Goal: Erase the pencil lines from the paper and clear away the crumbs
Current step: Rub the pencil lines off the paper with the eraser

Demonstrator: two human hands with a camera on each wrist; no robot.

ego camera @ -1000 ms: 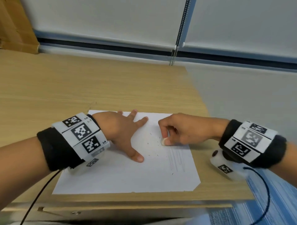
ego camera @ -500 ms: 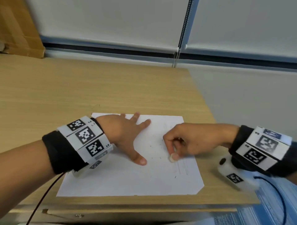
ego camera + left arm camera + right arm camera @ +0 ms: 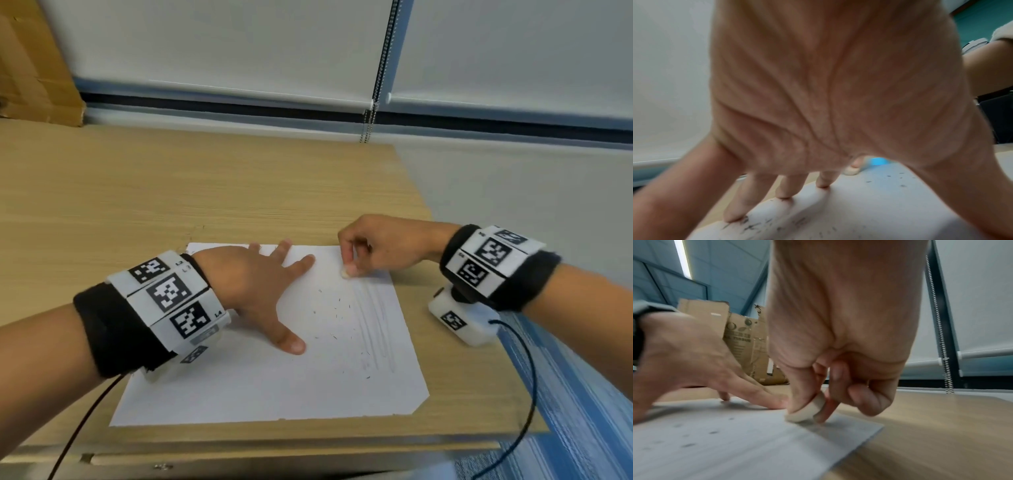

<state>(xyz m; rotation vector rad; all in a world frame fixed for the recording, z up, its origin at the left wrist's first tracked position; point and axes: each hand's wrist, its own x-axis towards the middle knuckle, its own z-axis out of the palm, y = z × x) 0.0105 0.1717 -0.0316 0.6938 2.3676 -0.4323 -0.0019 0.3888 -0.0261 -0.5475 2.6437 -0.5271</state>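
Note:
A white sheet of paper (image 3: 260, 383) lies on the wooden desk, with faint pencil lines (image 3: 375, 329) down its right side and dark crumbs (image 3: 337, 311) scattered mid-sheet. My left hand (image 3: 260, 291) lies flat with fingers spread, pressing the paper (image 3: 890, 211) down; its fingertips (image 3: 784, 193) touch the sheet's far edge. My right hand (image 3: 373, 250) pinches a small whitish eraser (image 3: 344, 273) between thumb and fingers, its tip on the paper near the far right corner. In the right wrist view the eraser (image 3: 807, 410) sits on the paper (image 3: 735, 451) close to the left index finger.
The desk (image 3: 171, 192) ends just right of the paper, over blue striped floor (image 3: 582, 411). Cardboard boxes (image 3: 30, 61) stand at the far left. A blind's bead chain (image 3: 380, 68) hangs at the back. A cable (image 3: 527, 394) trails from the right wrist.
My right hand has moved the eraser away from me, from mid-sheet up to the far right corner. The left hand has stayed flat on the paper.

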